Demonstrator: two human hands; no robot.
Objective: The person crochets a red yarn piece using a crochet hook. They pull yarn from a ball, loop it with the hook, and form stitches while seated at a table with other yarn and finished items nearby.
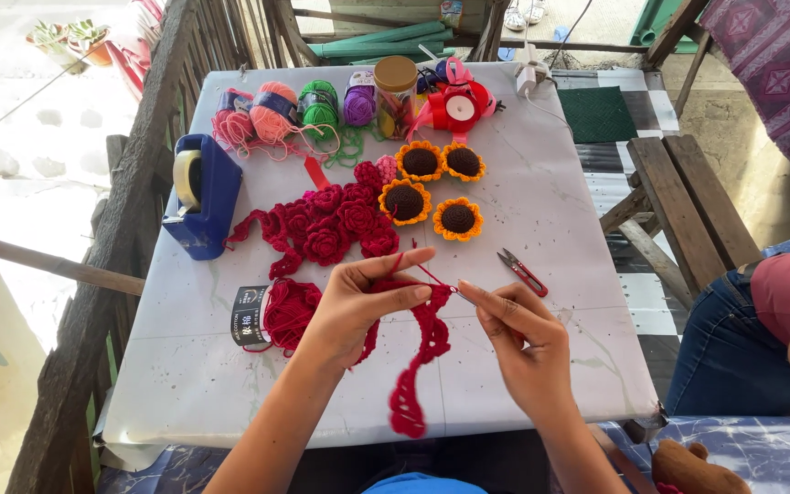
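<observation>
Seen from above, over a white-covered square worktop on a wooden porch. Two bare hands at work near the front edge, crocheting. Left hand curled around the top of a long scalloped strip of dark red crochet, thumb and fingers pinching the newest stitches, index finger stretched forward with a strand of red yarn running over it, probably to keep the strand taut. Right hand closed in a pencil-like grip on a thin crochet hook, its tip meeting the strip just beside the left fingertips. Strip held between both hands, raised a little off the worktop, loose tail dangling down toward the front edge.

Just left of the left hand, touching the wrist area, a red yarn ball with a black paper band, close enough to feed yarn freely. Beyond the hands, a heap of finished dark red crochet roses, and beside it four crocheted sunflowers with orange petals and brown centres, set apart as done pieces. Small red-handled thread snips lying near the right hand, within easy reach. At the left edge, a blue tape dispenser. Along the far edge, a row of small yarn balls in pink, green and purple, a clear jar with a tan lid, and a red crocheted piece. At the right, another seated person's jeans-clad knee and pink sleeve.
</observation>
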